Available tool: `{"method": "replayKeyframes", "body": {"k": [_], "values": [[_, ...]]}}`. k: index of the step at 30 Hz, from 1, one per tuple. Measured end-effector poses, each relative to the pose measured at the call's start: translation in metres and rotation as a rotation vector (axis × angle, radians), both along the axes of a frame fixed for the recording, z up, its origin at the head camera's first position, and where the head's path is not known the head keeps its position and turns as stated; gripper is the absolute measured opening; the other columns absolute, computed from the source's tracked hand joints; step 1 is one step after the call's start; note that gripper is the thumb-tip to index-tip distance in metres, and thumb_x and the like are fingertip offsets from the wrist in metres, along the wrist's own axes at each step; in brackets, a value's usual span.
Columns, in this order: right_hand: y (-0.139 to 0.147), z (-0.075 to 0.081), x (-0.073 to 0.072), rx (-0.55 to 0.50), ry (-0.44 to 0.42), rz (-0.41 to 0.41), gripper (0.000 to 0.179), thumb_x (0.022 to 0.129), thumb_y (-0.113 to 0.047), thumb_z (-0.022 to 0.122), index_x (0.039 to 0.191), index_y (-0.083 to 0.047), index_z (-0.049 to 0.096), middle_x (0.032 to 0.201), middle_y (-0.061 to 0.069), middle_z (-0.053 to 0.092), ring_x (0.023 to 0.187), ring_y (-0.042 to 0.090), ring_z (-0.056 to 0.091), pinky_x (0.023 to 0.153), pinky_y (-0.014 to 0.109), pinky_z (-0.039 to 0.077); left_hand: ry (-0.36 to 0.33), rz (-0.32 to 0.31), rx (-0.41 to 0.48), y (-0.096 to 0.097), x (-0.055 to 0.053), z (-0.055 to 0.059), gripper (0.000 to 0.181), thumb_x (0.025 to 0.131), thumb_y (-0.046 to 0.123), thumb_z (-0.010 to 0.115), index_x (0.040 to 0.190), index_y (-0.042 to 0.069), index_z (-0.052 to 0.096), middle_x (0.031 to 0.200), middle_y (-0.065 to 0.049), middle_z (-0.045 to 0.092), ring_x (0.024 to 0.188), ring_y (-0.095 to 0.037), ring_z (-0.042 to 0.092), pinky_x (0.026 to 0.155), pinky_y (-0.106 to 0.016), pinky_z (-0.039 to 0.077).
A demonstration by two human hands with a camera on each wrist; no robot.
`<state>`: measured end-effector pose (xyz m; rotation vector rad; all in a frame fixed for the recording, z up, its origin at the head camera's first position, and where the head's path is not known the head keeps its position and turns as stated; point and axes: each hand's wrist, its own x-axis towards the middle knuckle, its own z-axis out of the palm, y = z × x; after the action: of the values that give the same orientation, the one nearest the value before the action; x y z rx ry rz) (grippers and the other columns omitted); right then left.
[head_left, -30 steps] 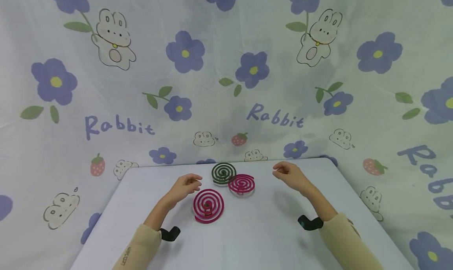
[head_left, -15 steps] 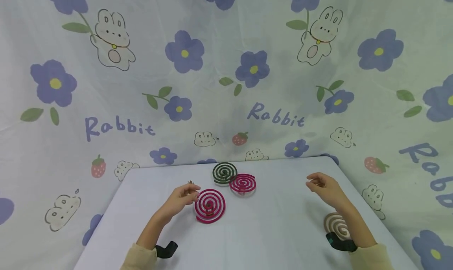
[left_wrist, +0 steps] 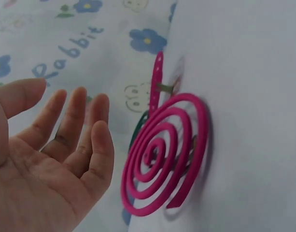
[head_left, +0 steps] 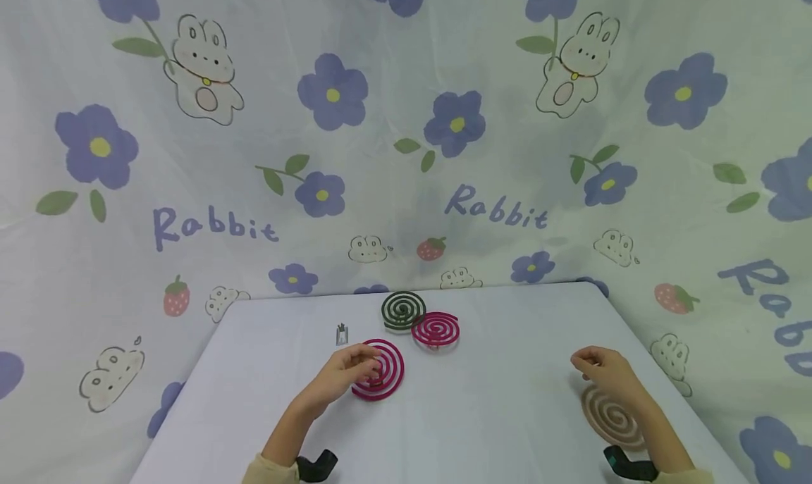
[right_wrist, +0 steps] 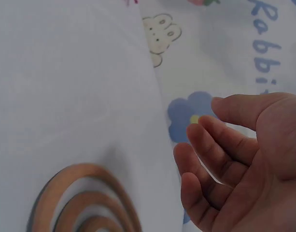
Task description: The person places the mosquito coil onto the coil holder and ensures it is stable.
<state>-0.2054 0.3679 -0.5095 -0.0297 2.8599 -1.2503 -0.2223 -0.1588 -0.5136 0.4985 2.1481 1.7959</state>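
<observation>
My left hand hovers over the left edge of a pink mosquito coil. In the left wrist view its fingers are loosely bent and hold nothing, apart from the coil. That coil stands raised off the table on a small metal stand. My right hand, loosely curled around nothing, is above the far edge of a brown mosquito coil. The right wrist view shows the brown coil lying near the table surface, partly cut off by the frame.
Farther back, a green mosquito coil and a second pink coil stand close together, overlapping in view. A small metal coil stand is by itself beyond my left hand. A patterned curtain rises behind the white table.
My right hand has moved right and toward the near edge, and the brown coil has come into view beneath it. My left hand shifted over the pink coil, uncovering the small metal stand.
</observation>
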Motion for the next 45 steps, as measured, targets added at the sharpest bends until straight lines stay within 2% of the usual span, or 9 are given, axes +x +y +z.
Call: {"method": "replayKeyframes", "body": {"k": [6,10,14,17,22,26,34,45], "values": [[0.012,-0.018,0.007,0.032,-0.050,-0.019,0.031,0.097,-0.026,0.060,0.106,0.004,0.065,0.089,0.008,0.066,0.076,0.021,0.062,0.061,0.029,0.050,-0.049,-0.012,0.074,0.016,0.007,-0.013,0.043,0.099,0.021,0.058,0.126,-0.011,0.050,0.113,-0.024,0.060,0.104,-0.035,0.061,0.086,-0.035,0.052],[0.015,-0.026,0.008,0.057,-0.069,-0.037,0.027,0.096,-0.023,0.062,0.104,0.002,0.066,0.087,0.005,0.066,0.076,0.019,0.061,0.062,0.028,0.050,-0.099,-0.035,0.120,0.027,0.012,-0.020,0.042,0.099,0.022,0.058,0.126,-0.009,0.052,0.113,-0.023,0.060,0.105,-0.034,0.062,0.088,-0.037,0.052],[0.017,-0.030,0.011,0.074,-0.089,-0.054,0.026,0.095,-0.023,0.063,0.102,0.002,0.067,0.086,0.004,0.066,0.078,0.018,0.060,0.063,0.029,0.050,-0.147,-0.039,0.138,0.036,0.015,-0.025,0.044,0.098,0.024,0.059,0.128,-0.008,0.052,0.109,-0.016,0.063,0.102,-0.032,0.063,0.090,-0.041,0.051],[0.018,-0.032,0.012,0.074,-0.096,-0.060,0.027,0.094,-0.023,0.064,0.102,0.003,0.066,0.086,0.004,0.065,0.078,0.018,0.059,0.063,0.029,0.050,-0.158,-0.049,0.154,0.043,0.016,-0.029,0.045,0.099,0.022,0.058,0.128,-0.011,0.050,0.106,-0.012,0.063,0.099,-0.029,0.064,0.090,-0.042,0.050],[0.019,-0.035,0.012,0.061,-0.098,-0.069,0.025,0.092,-0.021,0.067,0.102,0.003,0.066,0.082,0.003,0.063,0.074,0.017,0.058,0.060,0.027,0.050,-0.174,-0.048,0.179,0.051,0.017,-0.037,0.043,0.098,0.019,0.058,0.127,-0.012,0.050,0.101,-0.010,0.064,0.094,-0.026,0.065,0.086,-0.040,0.051],[0.019,-0.035,0.012,0.074,-0.097,-0.065,0.027,0.089,-0.022,0.071,0.101,0.002,0.066,0.079,0.002,0.063,0.072,0.017,0.058,0.059,0.028,0.049,-0.196,-0.032,0.186,0.056,0.019,-0.039,0.042,0.098,0.018,0.059,0.125,-0.012,0.051,0.100,-0.011,0.065,0.092,-0.026,0.066,0.083,-0.036,0.052],[0.028,-0.037,0.011,0.140,-0.081,-0.080,0.034,0.082,-0.024,0.077,0.103,0.000,0.067,0.084,0.002,0.065,0.077,0.017,0.059,0.065,0.032,0.049,-0.218,-0.009,0.188,0.063,0.018,-0.040,0.040,0.098,0.019,0.060,0.123,-0.011,0.054,0.099,-0.013,0.065,0.089,-0.023,0.066,0.080,-0.033,0.053],[0.026,-0.041,0.012,0.154,-0.066,-0.103,0.034,0.079,-0.023,0.080,0.100,0.000,0.066,0.077,0.002,0.060,0.072,0.018,0.056,0.061,0.032,0.047,-0.219,-0.041,0.182,0.073,0.017,-0.044,0.037,0.099,0.018,0.057,0.122,-0.011,0.054,0.097,-0.011,0.065,0.089,-0.024,0.066,0.081,-0.036,0.052]]}}
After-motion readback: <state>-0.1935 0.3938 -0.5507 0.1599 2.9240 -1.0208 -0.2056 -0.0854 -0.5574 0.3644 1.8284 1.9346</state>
